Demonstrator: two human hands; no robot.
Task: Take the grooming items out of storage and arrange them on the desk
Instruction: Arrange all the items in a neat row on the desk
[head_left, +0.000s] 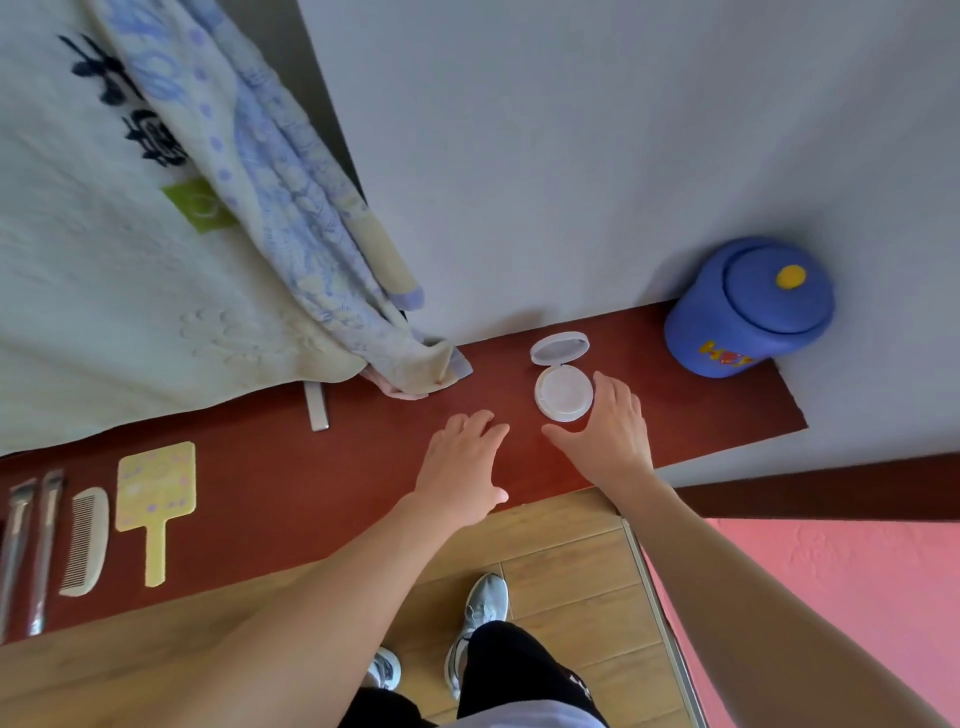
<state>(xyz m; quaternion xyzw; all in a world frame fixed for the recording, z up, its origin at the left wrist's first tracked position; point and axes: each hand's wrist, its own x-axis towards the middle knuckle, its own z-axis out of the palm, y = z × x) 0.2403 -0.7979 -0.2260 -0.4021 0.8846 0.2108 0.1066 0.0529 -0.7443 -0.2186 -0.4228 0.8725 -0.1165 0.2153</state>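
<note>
White plastic, the compact (562, 383) lies open near the back of the red-brown table (291, 483), its hinged lid (559, 348) tipped up towards the wall. The right hand (608, 431) curves round its near right edge with fingers spread, touching or just beside it (I cannot tell which) and clamped on nothing. The left hand (464, 465) rests flat and empty on the table nearby. A careless nudge could slide the compact or snap the lid shut; a lift by the lid alone might strain the hinge. Well to the left lie a mirror (154, 499), comb (85, 540) and two brushes (31, 545); a hanging towel (332, 270) could snag a passing arm.
</note>
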